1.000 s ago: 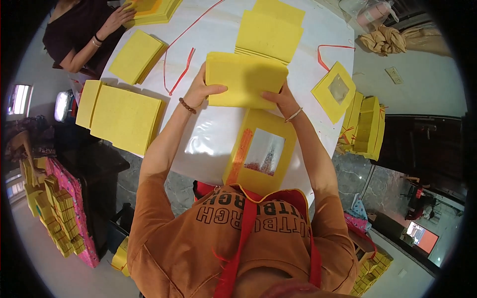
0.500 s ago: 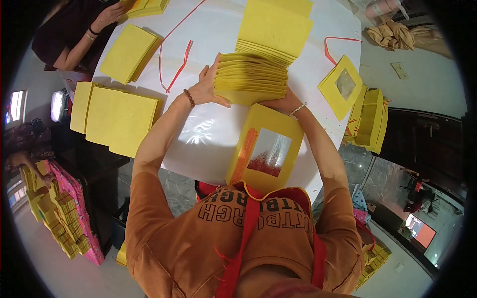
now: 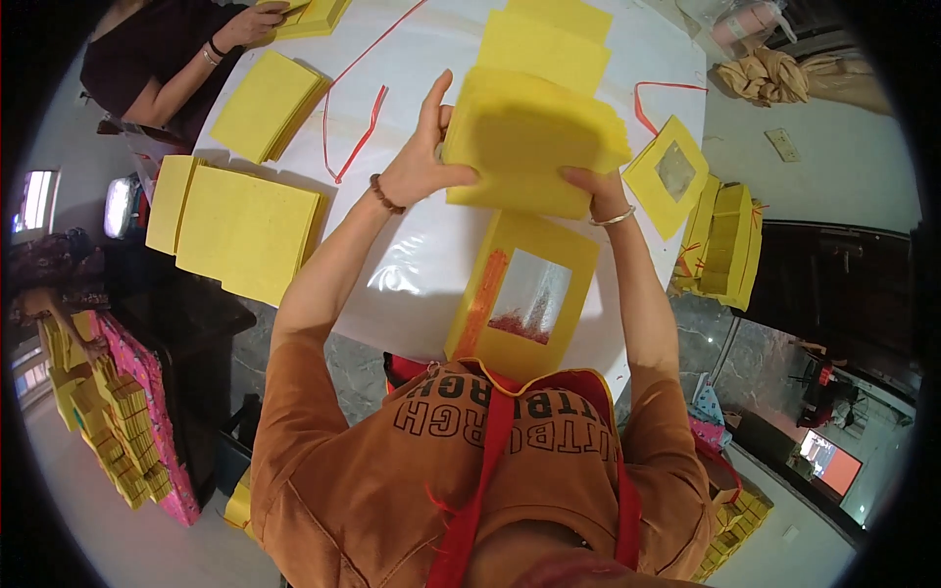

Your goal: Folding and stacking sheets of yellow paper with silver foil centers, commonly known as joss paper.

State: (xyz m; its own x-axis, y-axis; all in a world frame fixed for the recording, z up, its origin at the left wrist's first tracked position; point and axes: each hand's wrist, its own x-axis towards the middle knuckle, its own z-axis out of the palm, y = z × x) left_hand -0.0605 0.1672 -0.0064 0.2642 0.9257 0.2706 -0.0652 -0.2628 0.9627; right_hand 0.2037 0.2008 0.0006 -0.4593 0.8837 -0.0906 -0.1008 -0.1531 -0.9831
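Between my two hands is a thick stack of yellow paper (image 3: pixel 529 137), its broad face now turned up toward me. My left hand (image 3: pixel 423 162) grips its left edge, thumb along the near corner and forefinger raised at the side. My right hand (image 3: pixel 600 193) grips the right edge, with the thumb on top and the other fingers hidden beneath. Beyond it lie more yellow sheets (image 3: pixel 554 27). Just below the stack, near my body, rests a yellow packet (image 3: pixel 578 265) with a silver and red square and an orange strip.
Yellow stacks (image 3: pixel 250 230) lie at the left of the white table (image 3: pixel 392 323). A yellow piece with a grey square (image 3: pixel 674 169) and red string (image 3: pixel 637 93) are at the right. A co-worker's hand (image 3: pixel 245 27) handles yellow paper at the far left. Tied yellow bundles (image 3: pixel 725 245) stand beyond the right edge.
The stack has tipped from showing its layered edges to showing its broad face, and has moved slightly right. My right thumb has come onto its top.
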